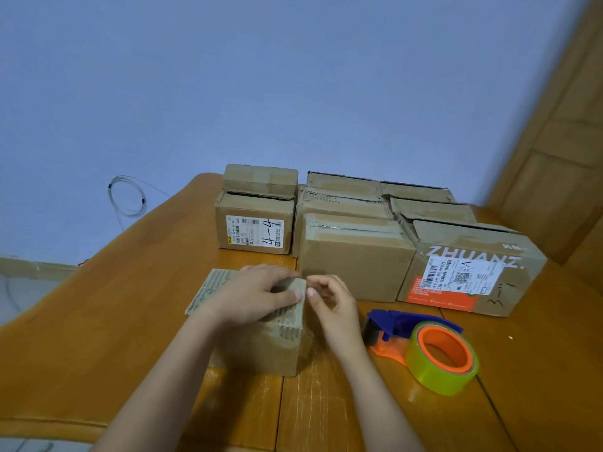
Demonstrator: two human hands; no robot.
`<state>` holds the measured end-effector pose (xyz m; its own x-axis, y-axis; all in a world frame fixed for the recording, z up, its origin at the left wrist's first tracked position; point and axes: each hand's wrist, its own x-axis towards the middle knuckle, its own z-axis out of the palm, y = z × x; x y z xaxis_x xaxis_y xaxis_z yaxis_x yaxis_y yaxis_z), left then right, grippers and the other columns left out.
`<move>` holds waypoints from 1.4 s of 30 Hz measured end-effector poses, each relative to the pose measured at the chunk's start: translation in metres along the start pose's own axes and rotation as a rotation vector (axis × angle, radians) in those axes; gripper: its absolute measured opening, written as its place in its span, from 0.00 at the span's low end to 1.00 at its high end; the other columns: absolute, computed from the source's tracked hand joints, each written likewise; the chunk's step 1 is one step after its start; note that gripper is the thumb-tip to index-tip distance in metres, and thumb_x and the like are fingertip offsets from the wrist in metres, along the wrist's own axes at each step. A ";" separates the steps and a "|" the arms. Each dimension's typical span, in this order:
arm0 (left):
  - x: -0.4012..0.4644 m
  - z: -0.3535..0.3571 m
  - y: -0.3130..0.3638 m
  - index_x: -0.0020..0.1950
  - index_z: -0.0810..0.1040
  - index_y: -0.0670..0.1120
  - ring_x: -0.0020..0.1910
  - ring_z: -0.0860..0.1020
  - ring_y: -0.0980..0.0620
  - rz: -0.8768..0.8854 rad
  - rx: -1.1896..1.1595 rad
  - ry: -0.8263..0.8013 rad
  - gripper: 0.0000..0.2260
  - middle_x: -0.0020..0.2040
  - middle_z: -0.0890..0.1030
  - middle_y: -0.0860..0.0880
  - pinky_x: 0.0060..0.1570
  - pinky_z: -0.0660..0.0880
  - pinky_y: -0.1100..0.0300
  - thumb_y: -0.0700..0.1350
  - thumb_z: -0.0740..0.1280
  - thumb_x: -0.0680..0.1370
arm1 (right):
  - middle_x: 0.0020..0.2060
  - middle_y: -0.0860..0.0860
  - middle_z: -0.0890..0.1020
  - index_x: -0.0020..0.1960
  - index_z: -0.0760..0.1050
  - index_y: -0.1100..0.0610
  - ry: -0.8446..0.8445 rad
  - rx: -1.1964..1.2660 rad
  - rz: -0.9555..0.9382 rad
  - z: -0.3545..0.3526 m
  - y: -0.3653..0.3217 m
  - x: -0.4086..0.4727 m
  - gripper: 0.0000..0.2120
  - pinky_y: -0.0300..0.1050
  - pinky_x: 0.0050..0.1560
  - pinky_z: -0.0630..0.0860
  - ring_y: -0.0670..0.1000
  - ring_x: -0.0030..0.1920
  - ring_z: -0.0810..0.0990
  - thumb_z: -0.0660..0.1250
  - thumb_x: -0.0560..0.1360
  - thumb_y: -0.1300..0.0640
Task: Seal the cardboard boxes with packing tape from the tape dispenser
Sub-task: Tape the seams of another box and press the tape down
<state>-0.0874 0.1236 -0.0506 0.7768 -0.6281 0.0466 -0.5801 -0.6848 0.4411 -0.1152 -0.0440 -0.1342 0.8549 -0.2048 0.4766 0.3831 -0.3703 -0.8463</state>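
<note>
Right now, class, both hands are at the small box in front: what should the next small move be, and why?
Probably the right hand should reach for the tape dispenser. The left hand already presses flat on the small box, holding its top down, while the dispenser lies untouched on the table just right of the right hand, and no fresh tape seems to be drawn out yet.
</note>
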 end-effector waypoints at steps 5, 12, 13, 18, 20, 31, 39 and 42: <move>0.001 0.000 0.001 0.73 0.67 0.53 0.66 0.68 0.56 0.002 0.023 0.011 0.21 0.67 0.73 0.56 0.66 0.61 0.57 0.56 0.59 0.81 | 0.38 0.46 0.80 0.42 0.79 0.55 0.042 -0.015 0.005 0.000 0.002 0.000 0.03 0.34 0.46 0.72 0.44 0.43 0.77 0.69 0.74 0.59; 0.002 0.002 0.000 0.72 0.68 0.55 0.66 0.67 0.55 -0.034 -0.039 0.018 0.21 0.65 0.73 0.57 0.66 0.60 0.55 0.56 0.60 0.80 | 0.36 0.47 0.80 0.40 0.77 0.55 0.130 -0.031 0.043 0.009 0.005 -0.006 0.06 0.44 0.42 0.75 0.46 0.40 0.78 0.68 0.76 0.61; 0.002 0.002 0.000 0.72 0.68 0.55 0.65 0.67 0.55 -0.041 -0.052 0.015 0.20 0.63 0.73 0.58 0.66 0.61 0.55 0.56 0.60 0.80 | 0.36 0.47 0.80 0.40 0.77 0.55 0.141 -0.023 0.038 0.010 0.005 -0.008 0.06 0.43 0.42 0.75 0.46 0.40 0.78 0.68 0.76 0.61; 0.002 0.001 0.004 0.72 0.67 0.55 0.59 0.65 0.58 -0.040 -0.008 -0.013 0.19 0.59 0.71 0.59 0.59 0.58 0.60 0.56 0.59 0.81 | 0.37 0.49 0.79 0.40 0.78 0.58 0.193 -0.001 -0.051 0.014 -0.002 -0.015 0.06 0.35 0.41 0.72 0.45 0.40 0.77 0.67 0.75 0.65; 0.002 0.000 0.007 0.71 0.67 0.55 0.55 0.63 0.60 -0.023 0.010 -0.032 0.18 0.58 0.71 0.58 0.54 0.56 0.63 0.55 0.58 0.81 | 0.37 0.48 0.77 0.41 0.77 0.59 0.183 -0.026 -0.097 0.014 -0.003 -0.018 0.05 0.34 0.41 0.71 0.45 0.40 0.76 0.65 0.75 0.63; 0.001 -0.002 0.007 0.70 0.69 0.55 0.60 0.66 0.52 -0.069 -0.075 -0.040 0.18 0.54 0.71 0.55 0.54 0.58 0.59 0.54 0.60 0.81 | 0.46 0.43 0.82 0.49 0.81 0.50 0.122 0.165 -0.029 -0.002 -0.014 -0.040 0.14 0.37 0.54 0.74 0.46 0.53 0.79 0.60 0.73 0.63; 0.003 0.002 -0.003 0.70 0.69 0.57 0.63 0.66 0.48 -0.091 -0.112 -0.035 0.19 0.56 0.72 0.54 0.64 0.61 0.51 0.56 0.61 0.80 | 0.50 0.43 0.78 0.51 0.76 0.48 -0.008 0.074 -0.148 -0.006 -0.016 -0.059 0.07 0.41 0.54 0.74 0.49 0.55 0.77 0.64 0.74 0.50; 0.004 0.003 -0.004 0.70 0.69 0.56 0.64 0.67 0.47 -0.081 -0.101 -0.037 0.19 0.61 0.74 0.51 0.65 0.62 0.50 0.56 0.61 0.80 | 0.50 0.41 0.76 0.48 0.75 0.47 -0.036 0.022 -0.159 -0.003 -0.018 -0.059 0.04 0.36 0.54 0.72 0.47 0.55 0.76 0.65 0.74 0.50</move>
<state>-0.0827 0.1226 -0.0544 0.8095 -0.5866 -0.0250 -0.4869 -0.6945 0.5298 -0.1733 -0.0278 -0.1464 0.7949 -0.1124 0.5962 0.5217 -0.3750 -0.7663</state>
